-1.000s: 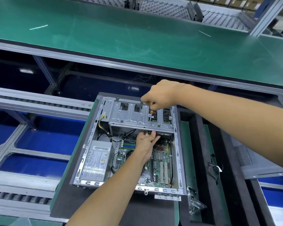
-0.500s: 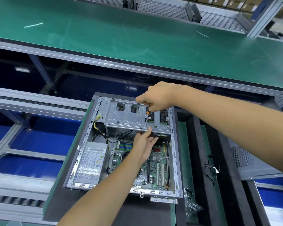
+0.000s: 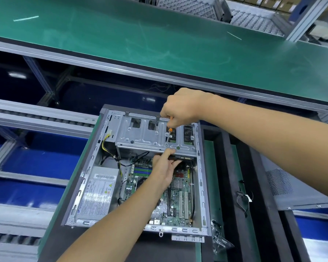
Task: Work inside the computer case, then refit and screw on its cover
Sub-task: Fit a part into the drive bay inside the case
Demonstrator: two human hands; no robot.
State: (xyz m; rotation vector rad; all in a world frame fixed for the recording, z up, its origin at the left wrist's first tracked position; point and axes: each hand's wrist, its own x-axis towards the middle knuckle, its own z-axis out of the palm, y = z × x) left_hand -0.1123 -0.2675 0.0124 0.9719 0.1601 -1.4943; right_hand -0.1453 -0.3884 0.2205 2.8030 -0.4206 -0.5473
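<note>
An open computer case (image 3: 87,178) lies flat on a dark pad, its motherboard (image 3: 180,201) and power supply (image 3: 98,193) exposed. A metal drive cage (image 3: 144,137) spans its far end. My right hand (image 3: 180,106) grips a small orange-handled screwdriver (image 3: 168,137), tip down on the cage's front part. My left hand (image 3: 164,167) reaches under the cage's front edge, thumb on the edge, fingers curled beneath it; what they touch is hidden. The grey cover panel (image 3: 295,190) lies at the right.
A green conveyor belt (image 3: 159,44) runs across the far side. Black foam strips (image 3: 227,186) lie right of the case, with a loose black cable (image 3: 243,203) and a clear bag of parts (image 3: 220,237). Blue bins and roller rails sit at the left.
My right hand has tilted the screwdriver and set its tip on the cage. My left hand has moved up to the cage's front edge. The view has shifted slightly.
</note>
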